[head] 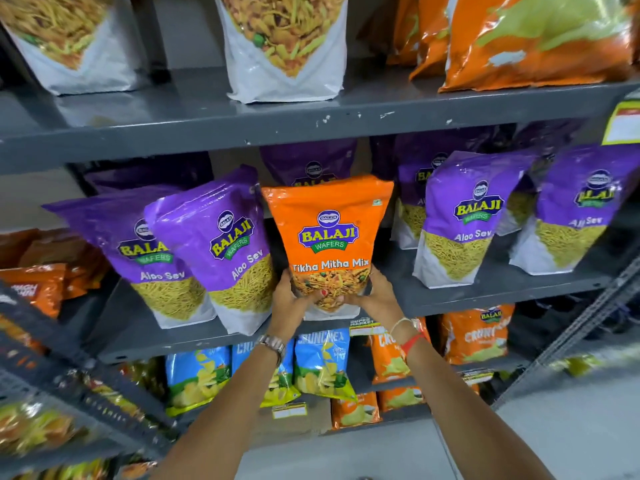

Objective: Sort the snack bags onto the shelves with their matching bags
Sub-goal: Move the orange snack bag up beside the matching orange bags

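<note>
Both hands, left hand [290, 295] and right hand [373, 293], clamped on the base of the orange Tikha Mitha Mix bag [329, 237]: upright, long axis toward 12 o'clock, among purple Aloo Sev bags [221, 244] on the middle shelf [485, 289]; possibly resting there.

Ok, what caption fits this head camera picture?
Both hands, left hand and right hand, hold an orange bag among purple bags.

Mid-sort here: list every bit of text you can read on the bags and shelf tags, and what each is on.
"BALAJI WAFERS", "Tikha Mitha Mix": orange bag held in both hands.
"BALAJI WAFERS", "Aloo Sev": purple bags on the middle shelf.
"CRUNCHEX", partly hidden: blue bags below.
"SUPER MARKET": shelf-edge tag.
Yellow tag at the right, price labels: too blurred to read.
</note>
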A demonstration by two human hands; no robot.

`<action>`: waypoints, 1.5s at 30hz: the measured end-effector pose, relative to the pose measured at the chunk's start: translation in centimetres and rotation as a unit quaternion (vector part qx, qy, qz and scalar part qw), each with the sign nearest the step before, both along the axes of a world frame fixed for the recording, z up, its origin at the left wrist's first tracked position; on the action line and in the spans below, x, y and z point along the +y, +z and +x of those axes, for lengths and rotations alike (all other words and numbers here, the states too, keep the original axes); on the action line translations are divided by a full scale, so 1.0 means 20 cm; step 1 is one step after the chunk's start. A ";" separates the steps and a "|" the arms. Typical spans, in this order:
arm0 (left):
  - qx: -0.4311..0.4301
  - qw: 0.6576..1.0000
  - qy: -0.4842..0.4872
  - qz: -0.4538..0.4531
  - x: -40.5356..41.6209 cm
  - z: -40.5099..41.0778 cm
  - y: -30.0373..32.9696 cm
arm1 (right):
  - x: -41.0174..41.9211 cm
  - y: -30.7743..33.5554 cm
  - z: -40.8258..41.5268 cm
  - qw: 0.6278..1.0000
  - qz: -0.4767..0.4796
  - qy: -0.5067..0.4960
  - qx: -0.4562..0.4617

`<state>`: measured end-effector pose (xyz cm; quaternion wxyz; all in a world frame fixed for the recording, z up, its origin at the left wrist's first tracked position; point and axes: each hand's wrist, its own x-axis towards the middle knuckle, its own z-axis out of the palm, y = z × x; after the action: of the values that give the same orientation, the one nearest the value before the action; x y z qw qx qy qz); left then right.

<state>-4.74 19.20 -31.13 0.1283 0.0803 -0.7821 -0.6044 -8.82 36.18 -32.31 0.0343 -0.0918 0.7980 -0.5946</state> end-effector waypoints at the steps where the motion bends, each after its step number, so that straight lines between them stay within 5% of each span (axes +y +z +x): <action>1: 0.007 1.000 -0.002 -0.007 0.00 0.04 0.00 | 0.01 0.00 0.03 1.000 0.006 -0.001 0.009; 11: 0.127 0.991 0.031 0.023 -0.04 0.47 0.31 | 0.00 0.36 0.46 0.995 -0.019 -0.013 0.101; 24: 0.297 0.947 0.122 -0.014 -0.44 0.71 1.21 | -0.43 1.26 0.50 0.952 -0.090 0.062 0.285; 31: 0.244 0.943 0.200 -0.102 -0.77 0.63 1.65 | -0.78 1.66 0.34 0.932 -0.119 0.100 0.326; 45: 0.170 0.970 0.174 0.011 -1.09 0.32 1.77 | -1.18 1.77 0.06 0.953 -0.053 0.103 0.279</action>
<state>1.74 -2.69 4.22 0.3620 0.1126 -0.7159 -0.5864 -7.59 12.54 3.01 -0.1339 -0.3373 0.7293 -0.5800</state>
